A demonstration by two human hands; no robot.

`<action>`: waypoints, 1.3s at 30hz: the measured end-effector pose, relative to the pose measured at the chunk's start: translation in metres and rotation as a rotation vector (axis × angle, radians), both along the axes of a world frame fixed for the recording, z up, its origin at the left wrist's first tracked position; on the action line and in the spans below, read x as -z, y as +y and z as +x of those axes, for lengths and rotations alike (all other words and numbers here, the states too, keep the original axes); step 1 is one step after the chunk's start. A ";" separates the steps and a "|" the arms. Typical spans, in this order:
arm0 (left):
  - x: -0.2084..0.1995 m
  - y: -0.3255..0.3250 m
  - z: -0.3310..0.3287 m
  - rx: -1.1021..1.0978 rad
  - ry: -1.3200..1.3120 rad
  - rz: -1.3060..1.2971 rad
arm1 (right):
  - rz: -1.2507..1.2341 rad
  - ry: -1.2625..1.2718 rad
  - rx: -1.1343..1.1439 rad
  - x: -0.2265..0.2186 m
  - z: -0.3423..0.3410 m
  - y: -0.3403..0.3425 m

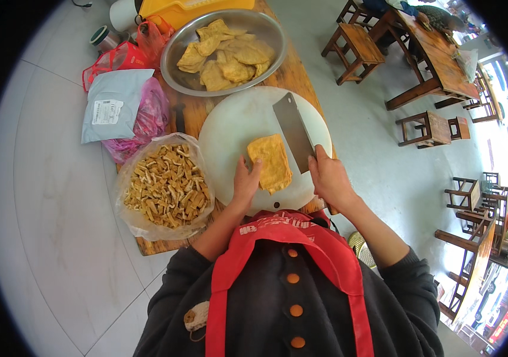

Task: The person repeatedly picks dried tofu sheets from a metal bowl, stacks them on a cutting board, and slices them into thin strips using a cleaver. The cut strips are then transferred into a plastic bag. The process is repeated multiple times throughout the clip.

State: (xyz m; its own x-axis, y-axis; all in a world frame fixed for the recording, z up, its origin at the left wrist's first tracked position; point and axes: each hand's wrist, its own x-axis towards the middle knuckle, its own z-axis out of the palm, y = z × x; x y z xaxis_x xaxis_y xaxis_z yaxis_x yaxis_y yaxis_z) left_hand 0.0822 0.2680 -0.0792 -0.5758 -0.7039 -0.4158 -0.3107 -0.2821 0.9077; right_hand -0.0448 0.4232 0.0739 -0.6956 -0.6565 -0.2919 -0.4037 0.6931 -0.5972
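Observation:
A rectangular golden slab of fried tofu lies on a round white cutting board. My left hand rests at the slab's left edge, thumb against it and fingers apart. In my right hand is a cleaver, gripped by the handle, its broad blade just right of the slab and apart from it. Beyond the board, a steel basin holds several more fried tofu slabs. Cut strips of tofu fill a clear plastic bag left of the board.
The board stands on a wooden table. A grey parcel, a pink bag, red bags and a yellow crate crowd its left and far side. Wooden stools and tables stand to the right, where another person is partly visible.

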 end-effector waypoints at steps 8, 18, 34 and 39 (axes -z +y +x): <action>-0.027 -0.015 0.010 0.181 -0.220 -0.562 | 0.217 0.035 -0.057 0.024 0.000 -0.009; -0.030 -0.017 0.006 0.346 -0.277 -0.566 | 0.058 0.182 -0.056 0.069 0.027 -0.007; -0.024 -0.010 -0.004 0.314 -0.370 -0.427 | 0.119 0.096 -0.190 -0.006 0.027 -0.027; -0.022 -0.004 -0.007 0.273 -0.376 -0.450 | 0.127 -0.161 -0.210 -0.008 0.012 -0.048</action>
